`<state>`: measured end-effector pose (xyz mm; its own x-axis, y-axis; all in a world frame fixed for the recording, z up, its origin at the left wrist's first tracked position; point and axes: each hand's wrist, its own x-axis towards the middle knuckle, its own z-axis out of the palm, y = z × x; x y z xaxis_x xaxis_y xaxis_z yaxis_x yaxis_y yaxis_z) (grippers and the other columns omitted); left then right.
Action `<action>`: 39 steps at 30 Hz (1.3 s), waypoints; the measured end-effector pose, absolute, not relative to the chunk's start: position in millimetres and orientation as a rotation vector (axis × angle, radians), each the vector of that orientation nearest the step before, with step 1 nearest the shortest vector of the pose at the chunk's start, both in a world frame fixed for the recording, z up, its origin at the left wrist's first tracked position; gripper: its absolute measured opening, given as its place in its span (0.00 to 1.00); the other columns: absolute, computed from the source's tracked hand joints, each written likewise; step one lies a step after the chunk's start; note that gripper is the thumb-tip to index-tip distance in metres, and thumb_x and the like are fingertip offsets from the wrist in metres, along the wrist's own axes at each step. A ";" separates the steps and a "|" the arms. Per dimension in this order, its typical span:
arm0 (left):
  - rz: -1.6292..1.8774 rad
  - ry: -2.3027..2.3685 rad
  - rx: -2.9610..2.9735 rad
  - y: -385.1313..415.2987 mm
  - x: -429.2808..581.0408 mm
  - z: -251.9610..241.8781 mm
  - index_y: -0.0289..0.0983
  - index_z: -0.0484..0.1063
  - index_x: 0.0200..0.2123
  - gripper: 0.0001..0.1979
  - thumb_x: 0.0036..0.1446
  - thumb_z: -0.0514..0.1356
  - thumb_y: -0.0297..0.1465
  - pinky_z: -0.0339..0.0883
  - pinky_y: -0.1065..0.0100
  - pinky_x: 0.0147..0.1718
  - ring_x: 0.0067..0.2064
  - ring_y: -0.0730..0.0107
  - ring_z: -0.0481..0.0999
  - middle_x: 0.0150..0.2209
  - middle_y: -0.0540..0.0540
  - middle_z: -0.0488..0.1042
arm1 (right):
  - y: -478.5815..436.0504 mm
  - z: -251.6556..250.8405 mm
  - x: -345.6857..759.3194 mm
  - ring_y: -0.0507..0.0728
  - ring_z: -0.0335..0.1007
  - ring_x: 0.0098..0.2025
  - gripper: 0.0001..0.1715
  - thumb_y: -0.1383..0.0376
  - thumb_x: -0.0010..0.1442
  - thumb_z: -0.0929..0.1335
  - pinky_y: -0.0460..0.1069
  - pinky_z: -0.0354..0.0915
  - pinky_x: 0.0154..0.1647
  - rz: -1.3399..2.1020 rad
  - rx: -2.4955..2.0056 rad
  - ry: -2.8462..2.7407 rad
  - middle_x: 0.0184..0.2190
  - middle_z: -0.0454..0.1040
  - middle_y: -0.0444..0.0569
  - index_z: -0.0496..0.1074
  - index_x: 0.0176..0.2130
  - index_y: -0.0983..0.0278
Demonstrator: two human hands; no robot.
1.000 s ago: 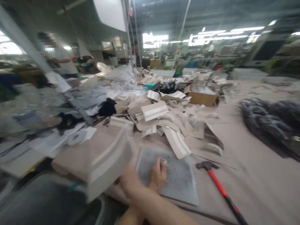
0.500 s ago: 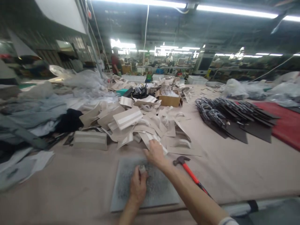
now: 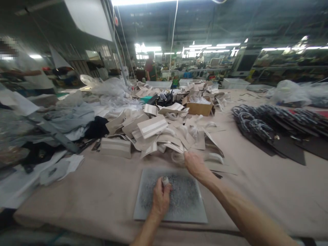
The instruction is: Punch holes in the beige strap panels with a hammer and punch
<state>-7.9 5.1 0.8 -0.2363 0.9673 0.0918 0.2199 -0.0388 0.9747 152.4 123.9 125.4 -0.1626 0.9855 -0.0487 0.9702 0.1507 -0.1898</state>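
My left hand (image 3: 161, 197) is closed around a short, pale, cylindrical piece (image 3: 165, 180), held upright over a grey board (image 3: 147, 213) whose middle is covered in dark marks. My right hand (image 3: 195, 164) is at the near edge of a heap of beige panels (image 3: 153, 127). Its fingers are curled on a pale piece with a looped handle (image 3: 177, 157), blurred by motion. Behind my right forearm, a dark bit of the hammer (image 3: 217, 175) shows; its handle is hidden.
Dark panels with patterned handles (image 3: 271, 126) are stacked at the right. A cardboard box (image 3: 200, 108) stands behind the heap. Cloth and plastic bags (image 3: 110, 90) crowd the left, beside a slanting metal bar (image 3: 55, 132). Other people are in the background.
My view has turned left, so the scene sits further right. My right hand has drawn away from the striped panel, and its forearm now covers most of the hammer. My left hand keeps its hold.
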 end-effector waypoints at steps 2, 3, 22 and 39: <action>1.348 1.492 1.242 4.7 -9.3 3.2 0.37 0.70 0.43 0.19 0.61 0.58 0.47 0.72 0.61 0.37 0.34 0.55 0.81 0.30 0.43 0.80 | 105.0 139.4 174.5 0.65 0.76 0.46 0.16 0.75 0.63 0.60 0.53 0.64 0.47 0.353 -1.982 -2.272 0.40 0.78 0.63 0.75 0.44 0.70; 1.363 1.467 1.196 4.3 -10.2 4.1 0.36 0.70 0.43 0.20 0.60 0.59 0.48 0.72 0.61 0.37 0.35 0.56 0.81 0.31 0.43 0.80 | 92.2 143.0 184.9 0.64 0.76 0.45 0.15 0.73 0.63 0.61 0.52 0.65 0.46 0.398 -1.980 -2.262 0.39 0.79 0.61 0.75 0.43 0.69; 1.228 1.043 1.149 47.6 23.3 45.8 0.34 0.77 0.38 0.14 0.49 0.69 0.35 0.70 0.69 0.38 0.37 0.66 0.77 0.36 0.44 0.80 | -69.1 30.1 202.2 0.62 0.76 0.31 0.25 0.52 0.64 0.62 0.50 0.61 0.28 1.294 -2.181 -1.522 0.24 0.77 0.54 0.72 0.24 0.63; 1.118 1.057 1.275 39.9 27.5 13.7 0.35 0.73 0.39 0.09 0.57 0.63 0.34 0.69 0.70 0.38 0.36 0.66 0.76 0.35 0.46 0.79 | -59.6 41.7 170.3 0.67 0.68 0.55 0.19 0.69 0.62 0.64 0.63 0.65 0.56 0.462 -1.447 -2.182 0.55 0.72 0.60 0.69 0.53 0.67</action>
